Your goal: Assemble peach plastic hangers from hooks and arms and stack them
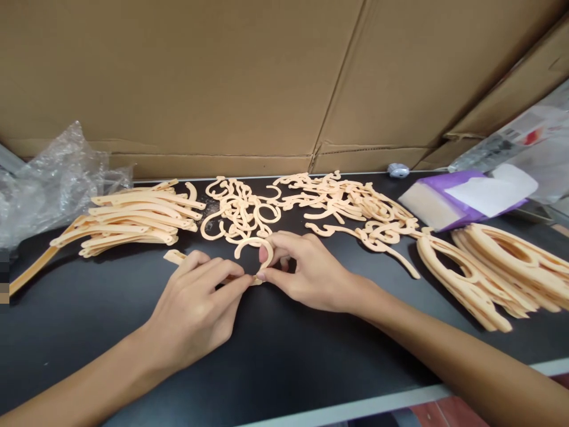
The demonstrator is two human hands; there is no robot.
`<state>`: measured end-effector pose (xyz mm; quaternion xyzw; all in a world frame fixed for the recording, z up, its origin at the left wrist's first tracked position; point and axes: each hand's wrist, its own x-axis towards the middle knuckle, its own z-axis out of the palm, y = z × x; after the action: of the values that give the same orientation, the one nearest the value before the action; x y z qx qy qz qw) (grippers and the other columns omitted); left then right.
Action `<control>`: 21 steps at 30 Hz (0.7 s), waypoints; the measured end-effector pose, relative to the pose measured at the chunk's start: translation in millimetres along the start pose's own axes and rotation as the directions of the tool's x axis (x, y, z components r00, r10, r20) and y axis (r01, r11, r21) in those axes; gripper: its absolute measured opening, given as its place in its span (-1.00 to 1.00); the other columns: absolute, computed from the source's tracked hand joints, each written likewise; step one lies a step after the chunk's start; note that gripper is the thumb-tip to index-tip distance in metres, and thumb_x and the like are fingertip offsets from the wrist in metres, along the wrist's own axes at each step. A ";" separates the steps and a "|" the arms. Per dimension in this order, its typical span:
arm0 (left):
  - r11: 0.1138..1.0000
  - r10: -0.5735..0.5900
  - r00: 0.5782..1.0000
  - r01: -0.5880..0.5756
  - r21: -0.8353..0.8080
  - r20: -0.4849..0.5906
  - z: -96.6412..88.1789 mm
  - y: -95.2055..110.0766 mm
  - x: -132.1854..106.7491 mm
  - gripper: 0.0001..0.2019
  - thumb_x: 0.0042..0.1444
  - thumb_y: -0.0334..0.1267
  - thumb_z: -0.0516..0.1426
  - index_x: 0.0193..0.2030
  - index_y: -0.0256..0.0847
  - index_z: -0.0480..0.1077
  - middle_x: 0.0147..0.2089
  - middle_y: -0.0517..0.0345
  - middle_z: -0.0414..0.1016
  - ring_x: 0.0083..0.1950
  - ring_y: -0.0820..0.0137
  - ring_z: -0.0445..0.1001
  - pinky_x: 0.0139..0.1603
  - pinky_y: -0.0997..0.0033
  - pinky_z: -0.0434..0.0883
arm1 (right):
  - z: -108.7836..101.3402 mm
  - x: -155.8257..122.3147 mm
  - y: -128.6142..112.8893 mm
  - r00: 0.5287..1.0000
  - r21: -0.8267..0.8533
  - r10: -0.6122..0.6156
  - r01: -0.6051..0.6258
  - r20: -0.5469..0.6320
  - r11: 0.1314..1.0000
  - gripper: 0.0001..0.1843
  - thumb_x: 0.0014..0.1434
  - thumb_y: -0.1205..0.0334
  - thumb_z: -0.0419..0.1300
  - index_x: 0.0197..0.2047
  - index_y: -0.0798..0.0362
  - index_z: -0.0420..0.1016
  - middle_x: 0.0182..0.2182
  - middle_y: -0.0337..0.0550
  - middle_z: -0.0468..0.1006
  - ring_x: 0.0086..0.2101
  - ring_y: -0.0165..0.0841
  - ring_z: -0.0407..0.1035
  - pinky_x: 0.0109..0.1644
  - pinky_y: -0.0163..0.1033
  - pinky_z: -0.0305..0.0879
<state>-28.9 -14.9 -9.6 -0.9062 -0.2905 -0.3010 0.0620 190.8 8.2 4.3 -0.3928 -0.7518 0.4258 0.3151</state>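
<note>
My right hand (pixel 306 270) pinches a cream plastic hanger hook (pixel 268 252) by its curved side, near the middle of the table. My left hand (pixel 202 296) is closed around a cream hanger arm (pixel 175 256), whose flat end sticks out to the left. At my left fingertips the base of the hook meets the arm; my fingers cover the joint, so whether they are linked I cannot tell. Just behind my hands lies a tangled heap of loose hooks (pixel 240 207). A stack of curved hanger arms (pixel 133 216) lies to the left of it.
More small hooked pieces (pixel 364 201) spread right of centre. Bundles of hanger pieces (pixel 502 267) lie at the right, with a purple-and-white package (pixel 471 196) behind them. Clear plastic wrap (pixel 57 184) sits at the left. Cardboard (pixel 178 83) stands along the table's (pixel 284 367) back edge.
</note>
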 end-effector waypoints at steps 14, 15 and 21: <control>0.994 -0.102 0.994 0.101 0.033 0.043 1.6 1.0 2.8 -0.94 0.33 -0.32 0.16 -0.10 -0.24 0.42 -0.22 0.12 0.57 -0.28 0.31 0.46 -0.24 0.26 0.29 | -11.3 4.9 -2.3 0.998 0.258 0.022 -0.039 0.066 0.965 -0.84 0.08 0.36 0.34 -0.40 0.07 0.41 -0.46 -0.31 0.48 -0.41 -0.45 0.35 -0.27 -0.29 0.28; 0.995 -0.090 0.995 0.088 0.045 0.047 2.1 0.4 2.2 -0.92 0.34 -0.33 0.15 -0.06 -0.23 0.43 -0.22 0.11 0.58 -0.27 0.31 0.46 -0.23 0.26 0.30 | -14.4 5.5 -2.4 0.997 0.227 0.013 -0.031 0.079 0.973 -0.85 0.07 0.34 0.36 -0.39 0.08 0.43 -0.45 -0.30 0.49 -0.41 -0.45 0.36 -0.27 -0.29 0.28; 0.994 -0.111 0.991 0.109 0.027 0.076 3.2 -3.0 -0.1 -0.86 0.37 -0.37 0.10 0.01 -0.24 0.44 -0.23 0.12 0.55 -0.26 0.32 0.45 -0.19 0.26 0.33 | -64.8 9.2 2.1 0.988 -0.103 -0.019 0.003 -0.156 0.995 -0.87 0.05 0.26 0.36 -0.29 0.07 0.57 -0.30 -0.13 0.65 -0.28 -0.30 0.53 -0.17 -0.20 0.38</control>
<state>-28.9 -11.6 -12.4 -0.8990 -0.3457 -0.2651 0.0444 239.4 42.2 32.2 -0.4365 -0.7477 0.3525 0.3551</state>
